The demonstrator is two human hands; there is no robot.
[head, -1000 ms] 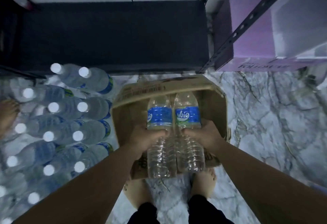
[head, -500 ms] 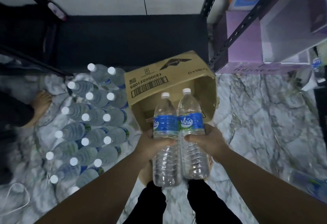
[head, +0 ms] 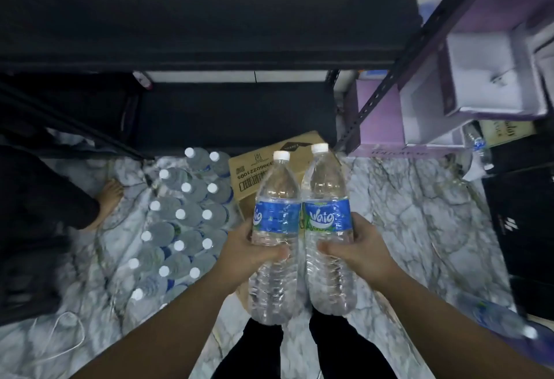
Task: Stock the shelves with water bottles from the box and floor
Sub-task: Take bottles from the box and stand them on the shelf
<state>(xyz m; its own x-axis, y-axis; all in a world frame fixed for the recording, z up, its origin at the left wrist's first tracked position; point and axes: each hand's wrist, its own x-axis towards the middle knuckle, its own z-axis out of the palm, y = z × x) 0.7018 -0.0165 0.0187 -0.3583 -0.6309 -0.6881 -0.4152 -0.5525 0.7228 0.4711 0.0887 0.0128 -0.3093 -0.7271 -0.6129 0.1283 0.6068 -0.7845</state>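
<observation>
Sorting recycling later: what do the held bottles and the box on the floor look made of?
Held bottles: clear ribbed plastic, glossy, see-through, with white caps and blue film labels. Box: brown corrugated cardboard, matte, printed barcode, probably.

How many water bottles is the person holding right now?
2. One bottle in the left hand, the other bottle in the right hand, side by side, caps up, above the cardboard box.

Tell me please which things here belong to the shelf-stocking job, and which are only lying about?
Belong to the job:
- left hand gripping one water bottle
- right hand gripping the other bottle
- bottles standing on the floor
- cardboard box
- dark shelf

Only lying about:
- purple boxes
- white cable
- another person's bare foot
</observation>
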